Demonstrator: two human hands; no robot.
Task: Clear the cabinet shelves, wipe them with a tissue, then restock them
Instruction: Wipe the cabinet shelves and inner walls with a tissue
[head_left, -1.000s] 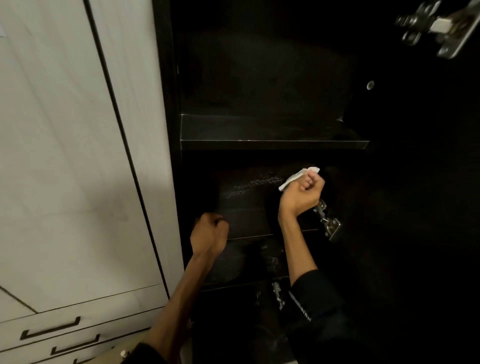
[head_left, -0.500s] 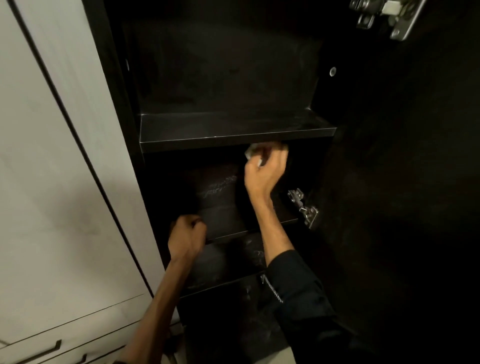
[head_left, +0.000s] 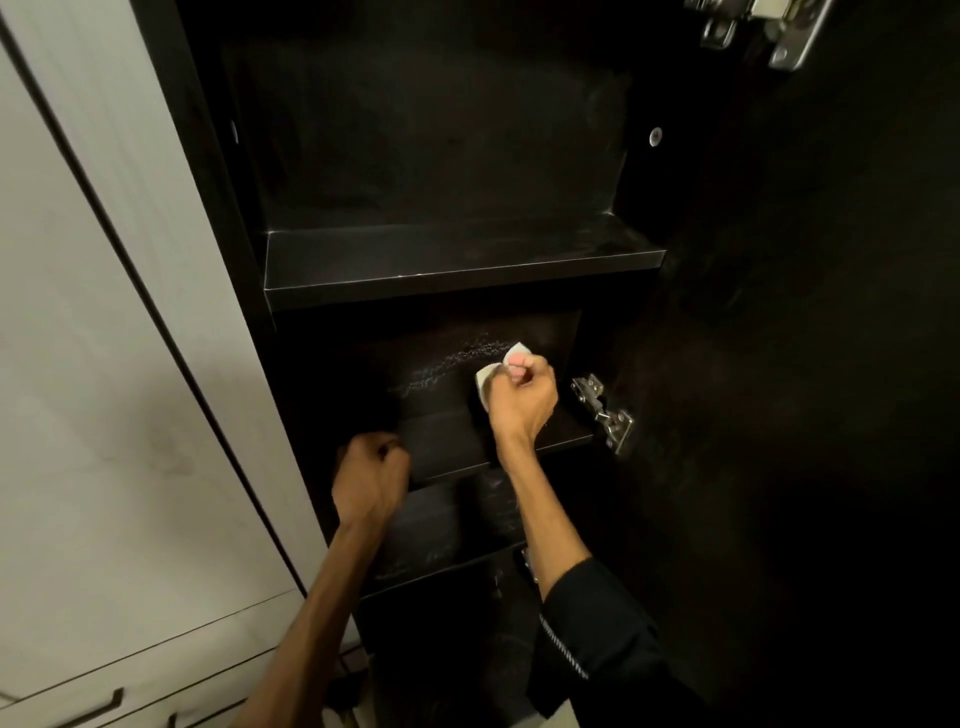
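While the left hand (head_left: 370, 480) is curled at the cabinet's left edge, a tissue (head_left: 487, 378) is gripped by the right hand (head_left: 521, 400) over the middle shelf (head_left: 457, 441), whose long axis runs leftward.

A tall white wardrobe door (head_left: 104, 364) stood to the left of the dark unit, a thin dark seam (head_left: 156, 312) running diagonally down its face. Below it, pale drawer fronts (head_left: 156, 670) carried dark bar handles (head_left: 98, 707), seen only in part at the frame's lower edge. A silver metal hinge (head_left: 605, 410) was fixed on the right side at mid-height, and a second, larger hinge (head_left: 763, 26) gleamed at the top right corner. A small round silver fitting (head_left: 655, 136) sat on the dark inner right wall.
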